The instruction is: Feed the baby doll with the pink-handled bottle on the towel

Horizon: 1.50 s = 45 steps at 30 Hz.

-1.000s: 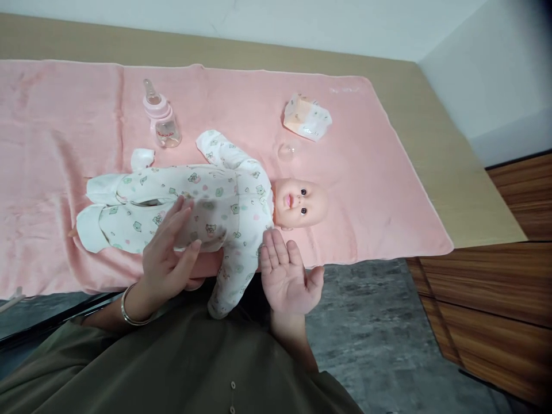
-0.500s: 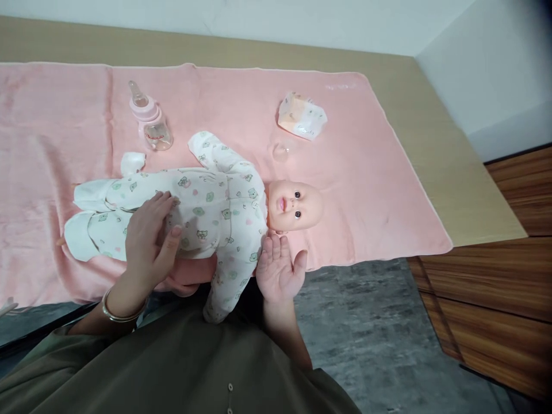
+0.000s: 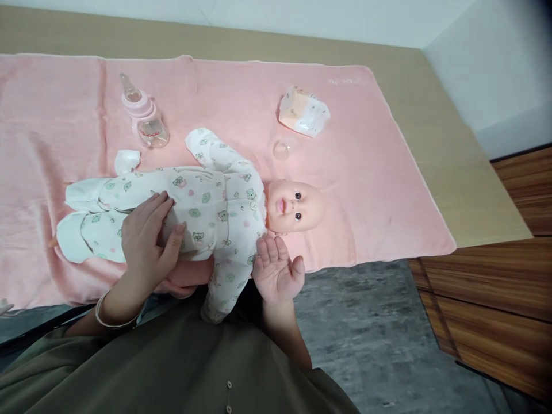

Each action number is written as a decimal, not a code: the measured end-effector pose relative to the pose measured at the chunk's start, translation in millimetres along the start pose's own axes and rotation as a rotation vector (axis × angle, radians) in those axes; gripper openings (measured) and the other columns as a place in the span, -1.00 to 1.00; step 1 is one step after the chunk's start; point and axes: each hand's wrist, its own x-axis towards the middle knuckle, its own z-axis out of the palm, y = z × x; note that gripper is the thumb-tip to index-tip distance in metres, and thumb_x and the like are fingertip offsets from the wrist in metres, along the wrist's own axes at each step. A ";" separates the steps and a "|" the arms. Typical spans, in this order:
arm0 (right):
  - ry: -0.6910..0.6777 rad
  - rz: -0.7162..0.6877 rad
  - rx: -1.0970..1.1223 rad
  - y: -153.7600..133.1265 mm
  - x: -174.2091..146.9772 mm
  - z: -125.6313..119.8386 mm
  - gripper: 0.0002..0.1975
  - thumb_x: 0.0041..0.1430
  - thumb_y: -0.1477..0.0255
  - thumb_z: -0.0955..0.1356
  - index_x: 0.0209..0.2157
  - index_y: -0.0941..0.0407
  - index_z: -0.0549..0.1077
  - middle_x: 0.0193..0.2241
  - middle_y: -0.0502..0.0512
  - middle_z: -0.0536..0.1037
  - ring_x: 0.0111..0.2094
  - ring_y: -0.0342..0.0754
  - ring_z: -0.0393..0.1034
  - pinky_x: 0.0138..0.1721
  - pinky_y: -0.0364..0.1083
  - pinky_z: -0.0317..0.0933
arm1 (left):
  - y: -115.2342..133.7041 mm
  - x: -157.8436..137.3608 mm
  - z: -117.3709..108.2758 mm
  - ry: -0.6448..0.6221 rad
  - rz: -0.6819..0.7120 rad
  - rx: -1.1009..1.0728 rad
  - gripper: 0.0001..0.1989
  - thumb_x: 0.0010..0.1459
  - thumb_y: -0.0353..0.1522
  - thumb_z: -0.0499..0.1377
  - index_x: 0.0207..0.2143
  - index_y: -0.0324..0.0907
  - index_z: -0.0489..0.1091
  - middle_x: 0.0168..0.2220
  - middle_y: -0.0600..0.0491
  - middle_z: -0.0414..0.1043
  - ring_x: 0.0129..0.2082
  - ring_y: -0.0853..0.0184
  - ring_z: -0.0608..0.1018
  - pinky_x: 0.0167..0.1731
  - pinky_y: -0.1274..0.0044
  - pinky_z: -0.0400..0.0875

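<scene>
Left hand [image 3: 147,240] lowered since a second ago onto doll [image 3: 207,213], loosely open, doll face-up on pink blanket [image 3: 371,172], tan table [image 3: 466,167], pale wall [image 3: 302,22], grey floor [image 3: 345,333], wood-grain panels [image 3: 495,282], right hand [image 3: 278,271] open, palm up near doll's head

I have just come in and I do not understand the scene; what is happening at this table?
A person has the left hand laid palm down over the lower body of a baby doll in patterned clothes. The doll lies face up on a pink blanket. The right hand is open and empty, palm up, by the doll's shoulder. Beyond the doll, on the blanket, are a baby bottle, a clear dome-shaped cover and a small white-and-peach packet.
</scene>
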 end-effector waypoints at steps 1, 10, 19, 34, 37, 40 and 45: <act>-0.004 0.000 0.005 0.2 0.0 0.2 -0.56 0.18 -0.06 0.29 -0.08 -0.15 0.58 -0.05 0.03 0.63 0.03 -0.04 0.52 -0.10 0.01 0.47 | 0.3 0.3 0.1 0.003 0.001 0.008 -0.52 0.21 -0.31 0.23 0.19 -0.14 0.40 0.20 -0.19 0.44 0.22 -0.04 0.46 0.19 0.11 0.32; 0.030 0.009 -0.013 0.7 -0.3 -3.1 -0.58 0.15 -0.10 0.30 -0.14 -0.18 0.59 -0.12 0.01 0.66 -0.01 0.02 0.54 -0.14 0.08 0.46 | 1.7 0.4 0.9 0.001 -0.018 0.024 -0.53 0.22 -0.28 0.21 0.18 -0.13 0.40 0.20 -0.17 0.45 0.22 -0.01 0.46 0.21 0.15 0.31; -0.108 -0.111 -0.064 2.1 -5.5 4.5 -0.76 0.15 0.06 0.42 -0.22 -0.16 0.60 -0.25 -0.07 0.68 -0.44 -0.12 0.54 -0.62 -0.16 0.34 | 5.9 -3.4 -4.1 0.056 -0.030 -0.069 -0.58 0.24 -0.24 0.21 0.14 -0.06 0.43 0.19 -0.02 0.46 0.25 -0.07 0.42 0.20 0.02 0.27; -0.256 -0.142 -0.264 3.8 -37.4 65.9 -0.69 0.20 0.57 0.41 -0.18 -0.02 0.23 -0.37 -0.22 0.50 -0.70 -0.38 0.25 -0.74 -0.40 0.17 | 88.2 0.0 -15.1 -0.558 -0.017 -0.653 -0.88 0.24 -0.43 0.21 -0.25 -0.22 0.58 -0.39 0.02 0.61 -0.43 0.39 0.61 -0.42 0.61 0.45; -0.229 -0.142 -0.293 4.6 -37.0 67.6 -0.63 0.19 0.56 0.42 -0.15 -0.04 0.18 -0.37 -0.24 0.51 -0.70 -0.36 0.26 -0.75 -0.38 0.18 | 86.9 -4.0 -14.3 -0.516 0.038 -0.626 -0.87 0.21 -0.49 0.20 -0.29 -0.23 0.58 -0.40 0.05 0.62 -0.41 0.41 0.61 -0.37 0.63 0.46; -0.191 -0.157 -0.380 6.6 -37.8 70.0 -0.58 0.21 0.56 0.41 -0.12 -0.08 0.11 -0.39 -0.26 0.50 -0.72 -0.34 0.24 -0.75 -0.36 0.19 | 86.1 -7.8 -13.1 -0.473 0.081 -0.578 -0.87 0.20 -0.52 0.20 -0.30 -0.24 0.56 -0.40 0.07 0.61 -0.41 0.41 0.61 -0.34 0.63 0.47; -0.107 -0.319 -0.526 13.4 -41.6 72.6 -0.71 0.31 0.56 0.32 -0.16 -0.05 0.13 -0.32 -0.21 0.46 -0.59 -0.38 0.28 -0.62 -0.37 0.20 | 84.4 -9.8 -11.5 -0.429 0.144 -0.549 -0.86 0.23 -0.54 0.18 -0.30 -0.22 0.54 -0.39 0.10 0.61 -0.39 0.44 0.61 -0.29 0.66 0.48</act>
